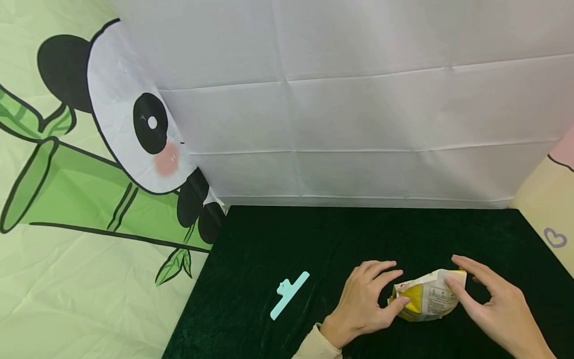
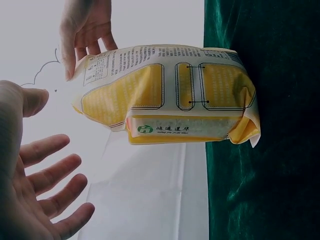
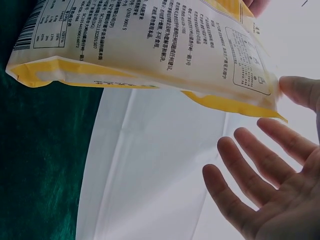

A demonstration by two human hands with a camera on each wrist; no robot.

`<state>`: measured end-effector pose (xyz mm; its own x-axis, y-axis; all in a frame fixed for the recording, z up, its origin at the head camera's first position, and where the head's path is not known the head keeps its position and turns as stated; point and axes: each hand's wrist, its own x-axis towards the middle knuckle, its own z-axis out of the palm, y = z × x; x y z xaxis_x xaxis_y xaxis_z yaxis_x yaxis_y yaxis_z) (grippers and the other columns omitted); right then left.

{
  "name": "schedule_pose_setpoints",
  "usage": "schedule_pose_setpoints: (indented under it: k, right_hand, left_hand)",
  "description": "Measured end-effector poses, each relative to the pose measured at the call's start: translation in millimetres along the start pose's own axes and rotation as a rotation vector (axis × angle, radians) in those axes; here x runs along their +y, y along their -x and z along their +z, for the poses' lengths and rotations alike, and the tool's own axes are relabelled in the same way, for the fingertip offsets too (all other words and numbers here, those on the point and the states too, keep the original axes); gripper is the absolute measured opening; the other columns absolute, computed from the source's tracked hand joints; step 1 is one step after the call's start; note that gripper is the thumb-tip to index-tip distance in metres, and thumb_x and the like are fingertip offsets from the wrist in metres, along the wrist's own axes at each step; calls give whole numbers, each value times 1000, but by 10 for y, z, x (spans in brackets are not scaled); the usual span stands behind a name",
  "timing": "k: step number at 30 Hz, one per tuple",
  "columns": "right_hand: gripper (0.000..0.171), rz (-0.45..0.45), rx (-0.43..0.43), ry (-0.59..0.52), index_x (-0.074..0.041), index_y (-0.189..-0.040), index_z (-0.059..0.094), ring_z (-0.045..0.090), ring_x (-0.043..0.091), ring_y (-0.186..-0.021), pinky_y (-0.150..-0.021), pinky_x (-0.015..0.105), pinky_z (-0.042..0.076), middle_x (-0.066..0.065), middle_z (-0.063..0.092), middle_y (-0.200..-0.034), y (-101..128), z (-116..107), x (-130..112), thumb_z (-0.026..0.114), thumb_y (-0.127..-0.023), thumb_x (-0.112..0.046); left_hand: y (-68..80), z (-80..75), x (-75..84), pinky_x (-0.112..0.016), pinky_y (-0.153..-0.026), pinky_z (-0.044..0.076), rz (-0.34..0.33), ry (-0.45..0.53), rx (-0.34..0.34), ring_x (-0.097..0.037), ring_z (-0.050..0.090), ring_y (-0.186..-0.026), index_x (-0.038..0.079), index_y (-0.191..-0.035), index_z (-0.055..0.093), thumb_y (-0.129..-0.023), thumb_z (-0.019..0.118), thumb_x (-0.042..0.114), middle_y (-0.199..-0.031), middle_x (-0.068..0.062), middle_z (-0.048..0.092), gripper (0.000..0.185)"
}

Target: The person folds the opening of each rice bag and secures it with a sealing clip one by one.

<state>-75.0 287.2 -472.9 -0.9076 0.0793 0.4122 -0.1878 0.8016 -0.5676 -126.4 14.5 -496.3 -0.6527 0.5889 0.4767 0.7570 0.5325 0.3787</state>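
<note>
A yellow and white printed packaging bag (image 1: 432, 299) stands on the dark green cloth, its printed side facing up toward the head camera. To its left, my left hand (image 1: 365, 299) is spread with the thumb near the bag's left edge; the left wrist view shows its fingers loose and apart from the bag. On the other side my right hand (image 1: 498, 299) has its thumb at the bag's top end. Its remaining fingers (image 3: 252, 175) are extended below that end in the right wrist view. A pale turquoise bag clip (image 1: 289, 295) lies to the left of both hands.
The dark green cloth (image 1: 336, 239) covers the table. Behind it hangs a creased white sheet (image 1: 358, 114). A green cloth with a panda print (image 1: 112, 149) hangs at the left, and a cream cloth with a small heart (image 1: 555, 238) at the right.
</note>
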Motion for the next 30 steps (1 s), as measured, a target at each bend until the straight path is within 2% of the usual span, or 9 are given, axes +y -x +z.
schedule_pose_setpoints:
  k: [2, 4, 7, 10, 18, 21, 24, 25, 30]
  right_hand:
    - [52, -2, 6, 2, -20, -149, 62, 60, 48, -120, -120, 19, 38, 21, 65, -145, 9, 5, -2, 78, -99, -26]
    - [52, -5, 7, -5, -20, -149, 62, 60, 48, -120, -121, 17, 35, 22, 65, -145, 15, 10, -14, 77, -99, -25]
    - [52, -11, 16, -16, -20, -148, 63, 60, 47, -117, -103, -6, 19, 22, 66, -143, 23, 20, -36, 78, -99, -25]
    - [52, -9, 20, -25, -22, -147, 64, 60, 46, -115, -94, -8, 16, 21, 67, -141, 32, 27, -66, 80, -98, -26]
    - [53, -8, 36, -27, -21, -146, 65, 60, 45, -115, -95, -7, 16, 22, 68, -140, 52, 47, -135, 82, -95, -25]
    - [54, 3, 20, -40, -18, -146, 64, 59, 49, -120, -117, 24, 43, 25, 65, -142, 68, 58, -160, 81, -96, -24]
    - [54, 15, -6, -58, -15, -148, 62, 57, 51, -124, -101, 68, 47, 27, 62, -145, 77, 60, -181, 79, -98, -23]
    - [54, 16, -14, -64, -15, -149, 61, 56, 51, -125, -92, 73, 45, 27, 61, -146, 77, 57, -185, 78, -99, -22]
    - [53, 4, -15, -59, -18, -150, 60, 54, 45, -126, -99, 67, 42, 23, 61, -148, 74, 63, -189, 77, -100, -23]
  left_hand:
    - [3, -3, 0, -26, -111, 49, 1, 3, -5, -9, 57, -136, 25, -143, 65, -107, 58, 49, -153, 7, 60, 44]
    - [8, -4, 0, -24, -110, 48, 2, 4, -10, -8, 58, -134, 25, -143, 65, -107, 58, 49, -152, 7, 61, 44]
    - [12, -3, -2, -20, -108, 48, 8, -2, -12, -7, 59, -131, 24, -142, 65, -107, 58, 49, -149, 7, 63, 44]
    - [18, 5, -4, -15, -105, 46, 22, -15, -7, -4, 62, -127, 24, -141, 66, -106, 59, 50, -144, 9, 67, 43]
    - [38, 5, 5, -8, -99, 44, 52, -16, 2, 1, 67, -117, 24, -141, 66, -106, 60, 49, -135, 11, 73, 43]
    - [46, 1, 8, -7, -98, 45, 57, -7, 0, 2, 68, -115, 23, -141, 66, -107, 60, 48, -134, 11, 74, 43]
    - [58, -1, 8, -5, -95, 44, 60, 6, -7, 1, 69, -111, 23, -143, 65, -107, 60, 48, -133, 10, 74, 44]
    - [58, 2, 7, -4, -94, 44, 61, 12, -11, 1, 70, -109, 23, -143, 65, -107, 60, 48, -132, 10, 75, 44]
    - [52, 12, 4, -2, -91, 41, 63, 28, -29, 0, 71, -104, 22, -143, 64, -107, 59, 47, -128, 9, 76, 44]
